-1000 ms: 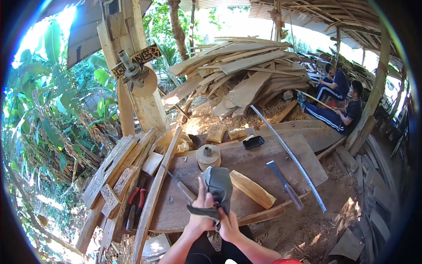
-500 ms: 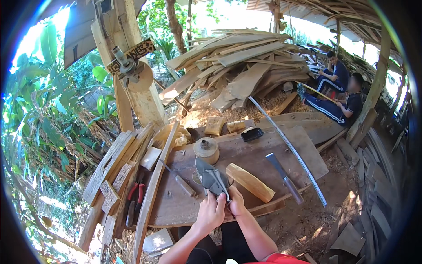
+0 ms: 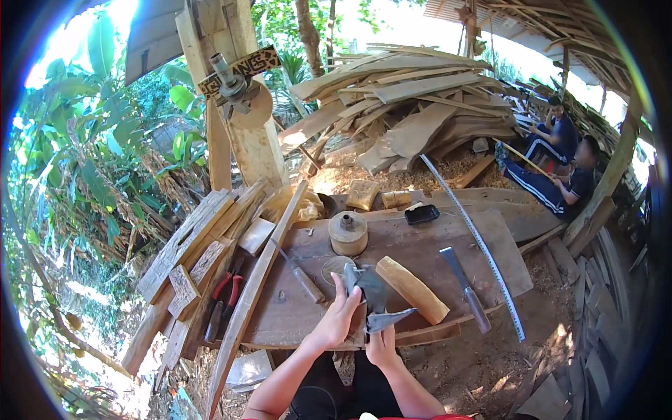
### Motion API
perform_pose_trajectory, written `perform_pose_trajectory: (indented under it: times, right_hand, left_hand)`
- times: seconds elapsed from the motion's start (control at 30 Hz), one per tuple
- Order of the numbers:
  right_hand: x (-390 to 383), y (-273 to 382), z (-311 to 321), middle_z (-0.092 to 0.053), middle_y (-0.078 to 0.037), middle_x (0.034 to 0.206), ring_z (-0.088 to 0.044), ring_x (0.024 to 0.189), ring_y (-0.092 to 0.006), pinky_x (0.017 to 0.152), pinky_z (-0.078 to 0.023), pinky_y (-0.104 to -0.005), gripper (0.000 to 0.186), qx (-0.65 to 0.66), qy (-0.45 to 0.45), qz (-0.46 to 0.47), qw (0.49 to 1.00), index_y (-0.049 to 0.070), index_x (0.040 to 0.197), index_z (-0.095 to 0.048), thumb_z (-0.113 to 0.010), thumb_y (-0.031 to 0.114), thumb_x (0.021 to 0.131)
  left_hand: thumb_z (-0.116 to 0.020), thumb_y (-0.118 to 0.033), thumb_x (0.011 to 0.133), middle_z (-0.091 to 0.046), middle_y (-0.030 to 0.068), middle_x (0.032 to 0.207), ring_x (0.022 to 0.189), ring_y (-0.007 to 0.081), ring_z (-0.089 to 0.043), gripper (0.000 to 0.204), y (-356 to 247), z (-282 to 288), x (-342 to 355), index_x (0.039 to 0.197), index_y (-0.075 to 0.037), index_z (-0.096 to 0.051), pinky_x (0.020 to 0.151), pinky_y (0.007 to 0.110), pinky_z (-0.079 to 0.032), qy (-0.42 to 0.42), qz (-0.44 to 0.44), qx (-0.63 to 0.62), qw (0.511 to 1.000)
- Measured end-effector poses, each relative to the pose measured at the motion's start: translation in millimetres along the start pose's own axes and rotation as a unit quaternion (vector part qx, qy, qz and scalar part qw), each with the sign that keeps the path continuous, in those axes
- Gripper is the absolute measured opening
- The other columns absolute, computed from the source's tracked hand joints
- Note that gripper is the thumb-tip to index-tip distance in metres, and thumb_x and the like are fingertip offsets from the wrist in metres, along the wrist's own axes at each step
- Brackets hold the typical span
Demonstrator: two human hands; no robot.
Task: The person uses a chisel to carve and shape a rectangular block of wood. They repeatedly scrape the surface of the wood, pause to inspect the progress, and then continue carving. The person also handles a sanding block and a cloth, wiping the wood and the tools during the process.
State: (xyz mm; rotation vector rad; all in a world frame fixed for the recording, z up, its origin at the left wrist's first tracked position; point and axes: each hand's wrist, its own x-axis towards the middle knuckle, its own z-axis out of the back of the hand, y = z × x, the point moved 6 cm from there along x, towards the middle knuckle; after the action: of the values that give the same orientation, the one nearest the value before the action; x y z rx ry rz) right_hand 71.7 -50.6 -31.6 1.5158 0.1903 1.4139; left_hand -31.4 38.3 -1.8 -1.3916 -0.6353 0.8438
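Note:
My left hand (image 3: 337, 315) and my right hand (image 3: 381, 343) are closed round a folded dark grey cloth (image 3: 374, 294) at the workbench's (image 3: 434, 245) near edge; whether something is inside it, I cannot tell. Just beyond my fingers lie a pale disc (image 3: 334, 269) and a squat round container (image 3: 348, 239) with a short spout. To the right lie a long pale wood block (image 3: 414, 290) and a chisel (image 3: 473, 301) with a wooden handle. To the left, a thin tool (image 3: 306, 284) with a wooden handle rests beside a long plank (image 3: 255, 294).
Red-handled pliers (image 3: 225, 290) and stacked offcuts (image 3: 185, 245) are at left. A metal ruler (image 3: 476, 245) crosses the bench's right. A black tray (image 3: 422, 213) sits behind. Beyond are a plank pile (image 3: 399, 91), a post (image 3: 255, 150) and two seated people (image 3: 553, 143) (image 3: 570, 189) at right.
The cloth has been turned in my hands, and a flap now sticks out to the right. My view has shifted, so the scene sits slightly right and higher in the frame.

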Motion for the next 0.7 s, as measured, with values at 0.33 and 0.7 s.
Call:
perform_pose_trajectory:
  times: [0.33,0.7]
  right_hand:
    - [44.2,0.7,22.0,-0.07,-0.012,0.086,-0.064,0.074,-0.0206,0.068,-0.048,-0.0377,0.038,0.073,-0.08,-0.159,0.981,-0.003,0.1,-0.069,-0.052,0.029,0.112]
    - [-8.2,20.2,-9.5,-0.069,-0.021,0.107,-0.066,0.096,-0.0256,0.082,-0.049,-0.0407,0.03,0.051,-0.121,-0.104,0.986,-0.007,0.123,-0.061,-0.045,0.016,0.115]
  left_hand:
    - [-0.032,-0.076,0.107,-0.073,0.0092,0.093,0.076,0.0166,-0.068,0.082,9.4,-30.0,-23.2,0.131,-0.003,-0.061,0.07,0.03,-0.054,0.149,0.143,-0.229,0.951]
    - [-0.053,-0.036,0.113,-0.065,0.0154,0.073,0.065,0.0208,-0.054,0.043,-13.5,22.0,-13.0,0.095,0.002,-0.06,0.064,0.039,-0.047,-0.225,-0.143,0.056,0.962]
